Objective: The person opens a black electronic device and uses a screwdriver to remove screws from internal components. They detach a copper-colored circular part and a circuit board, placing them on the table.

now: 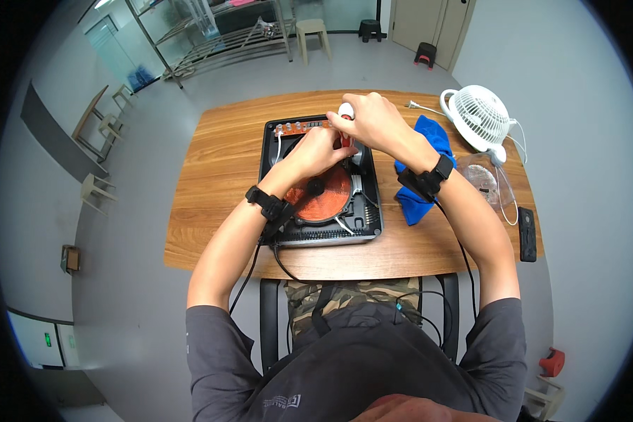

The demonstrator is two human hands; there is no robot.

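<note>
An opened induction cooker [368, 228] lies on the table, its black casing exposing a round copper coil [328, 204] and an orange circuit board [295, 129] along the far edge. My right hand [376, 121] is closed round the handle of a red and white screwdriver [346, 111], held upright over the cooker's far part. Beside the screwdriver's lower end, my left hand [318, 150] is closed, thumb and fingers pinched at it. The fingers hide the screwdriver's tip and what it touches.
To the right of the cooker lies a crumpled blue cloth [416, 204]. Further right are a white fan [480, 116] with its cord, a clear plastic cover [484, 179] and a black oblong case [527, 234]. Cables run from both wrist straps. Stools and a metal rack [225, 46] stand beyond.
</note>
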